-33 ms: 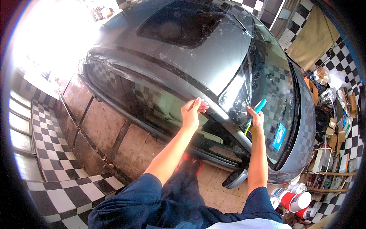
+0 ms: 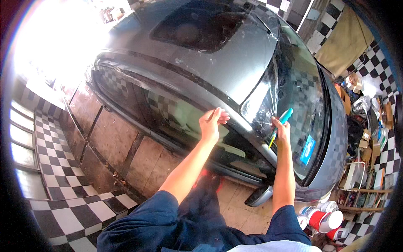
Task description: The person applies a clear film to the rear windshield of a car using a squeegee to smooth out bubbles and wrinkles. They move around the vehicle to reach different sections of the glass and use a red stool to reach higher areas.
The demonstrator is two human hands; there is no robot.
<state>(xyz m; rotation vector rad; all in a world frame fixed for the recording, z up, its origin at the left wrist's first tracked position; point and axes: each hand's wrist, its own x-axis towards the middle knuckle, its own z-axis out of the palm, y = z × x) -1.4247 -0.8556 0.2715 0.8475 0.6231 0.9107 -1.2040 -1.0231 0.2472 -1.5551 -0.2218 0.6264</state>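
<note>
A dark grey car [image 2: 235, 69] fills the middle. Clear, wrinkled plastic film [image 2: 261, 101] lies over the front roof edge and the near side of the windshield [image 2: 296, 90]. My right hand [image 2: 283, 130] is closed round a teal-handled tool [image 2: 287, 114] with a thin yellow end pointing down, at the near windshield pillar. Its fingertips touch the film's edge. To the left, my left hand [image 2: 212, 126] is over the roof edge above the front side window, thumb and fingers pressed together. What it pinches, if anything, cannot be made out. A blue card [image 2: 307, 150] lies on the windshield.
A side mirror [image 2: 259, 196] juts out below my right forearm. Paint buckets [image 2: 326, 221] stand by the car's front corner. Boxes, bags and a cluttered rack [image 2: 357, 176] line the right wall. A low checkered ledge [image 2: 79, 214] is at the lower left.
</note>
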